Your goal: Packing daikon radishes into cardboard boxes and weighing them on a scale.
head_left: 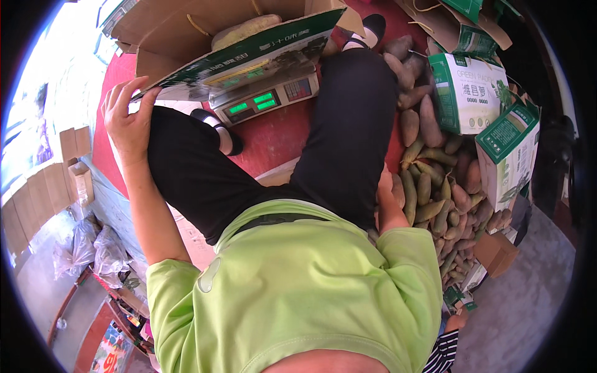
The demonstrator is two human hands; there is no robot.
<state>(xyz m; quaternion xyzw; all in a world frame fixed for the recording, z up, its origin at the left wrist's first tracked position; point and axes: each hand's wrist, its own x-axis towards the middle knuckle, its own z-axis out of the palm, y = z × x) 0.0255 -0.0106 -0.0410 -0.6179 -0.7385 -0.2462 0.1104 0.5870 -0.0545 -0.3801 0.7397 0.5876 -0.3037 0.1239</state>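
Note:
An open cardboard carton [186, 50] with a dark green printed side rests on a digital scale [292, 93] with green-lit displays. Inside the carton lies a long pale green-brown root vegetable [245, 30]. At its near left corner, my left hand [127, 118] pinches the carton's edge between thumb and fingers. My right hand [385, 185] is down beside my right thigh, at the edge of a heap of green radishes [426, 186]. The thigh partly covers that hand, and its fingers are hard to make out. Reddish-brown sweet potatoes [430, 121] lie in the same heap.
White and green printed cartons [466, 93] stand beyond the heap on the right, one more [510, 152] nearer. Another open carton [460, 31] is at the far right. Folded cardboard [43, 193] and plastic bags [93, 248] are on the left. A striped sleeve [443, 351] shows at lower right.

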